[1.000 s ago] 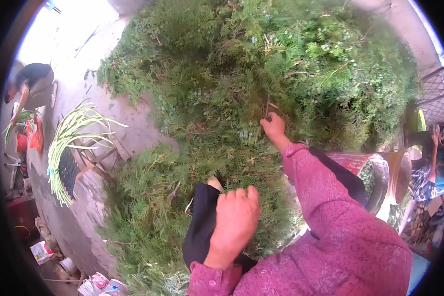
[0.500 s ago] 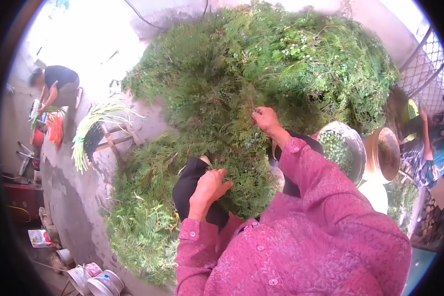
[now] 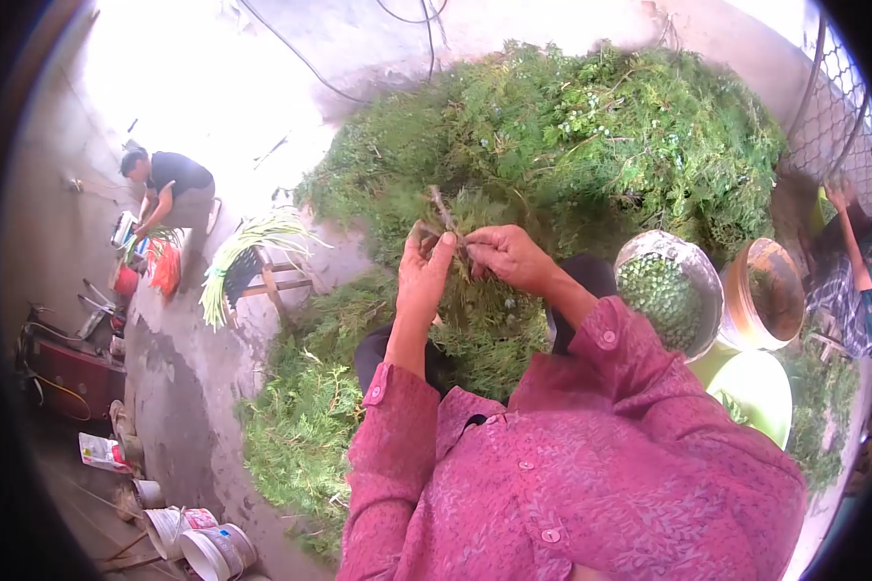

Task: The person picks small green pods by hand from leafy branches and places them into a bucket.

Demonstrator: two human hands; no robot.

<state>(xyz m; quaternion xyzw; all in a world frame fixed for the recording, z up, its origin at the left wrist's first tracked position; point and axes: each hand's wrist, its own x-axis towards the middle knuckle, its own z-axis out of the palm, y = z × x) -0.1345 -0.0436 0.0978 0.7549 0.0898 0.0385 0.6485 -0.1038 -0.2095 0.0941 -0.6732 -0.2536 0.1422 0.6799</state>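
Both my hands meet over my lap at a leafy conifer branch [image 3: 440,203], whose bare brown stem end points up and away from me. My left hand [image 3: 422,276] has its thumb and fingers closed around the stem. Just to the right, my right hand [image 3: 513,259] pinches the same branch, its fingertips close to the left thumb. Green sprigs hang below the hands, partly hidden by them. A big pile of conifer branches [image 3: 649,145] with small pale green cones lies ahead, and more cut greenery [image 3: 305,416] lies by my left leg.
To my right stand a white bucket [image 3: 713,308] holding small green cones, an orange-brown bucket [image 3: 736,308] and a light green basin [image 3: 770,387]. Long green stalks [image 3: 237,247] lie over a wooden stool. A person [image 3: 179,184] bends at far left; another person's arm [image 3: 851,237] shows at right.
My left hand has risen from near my knee to the branch and closed on it. My right hand has come slightly back toward me. The view has shifted, revealing more at left.
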